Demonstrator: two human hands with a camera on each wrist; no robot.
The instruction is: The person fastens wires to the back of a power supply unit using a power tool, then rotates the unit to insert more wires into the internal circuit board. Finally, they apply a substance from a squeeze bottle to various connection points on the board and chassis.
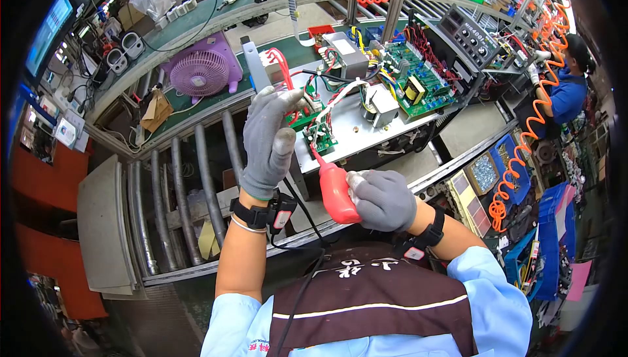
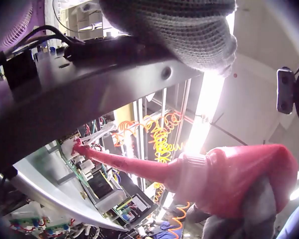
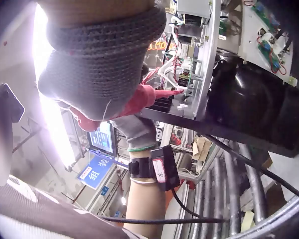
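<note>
A grey-gloved right hand [image 1: 386, 201] grips a red squeeze bottle [image 1: 337, 193], its nozzle angled to the small green circuit board [image 1: 323, 138] at the front-left of an open metal chassis [image 1: 353, 140]. In the left wrist view the bottle [image 2: 219, 172] is large, its tip among wires. The gloved left hand [image 1: 267, 135] is raised at the chassis's left side, fingers extended near red wires [image 1: 281, 69]; whether it touches the chassis is unclear. The right wrist view shows the right glove [image 3: 99, 69] over the bottle, partly hiding it, with the left hand [image 3: 138, 132] beyond.
Metal rollers [image 1: 183, 193] lie to the left, beside a purple fan [image 1: 199, 72]. A larger green board [image 1: 418, 85] and a front panel with knobs [image 1: 468, 36] are at the chassis's right. Parts bins [image 1: 484, 172], coiled orange hoses [image 1: 523, 138] and another person [image 1: 569, 92] are at the right.
</note>
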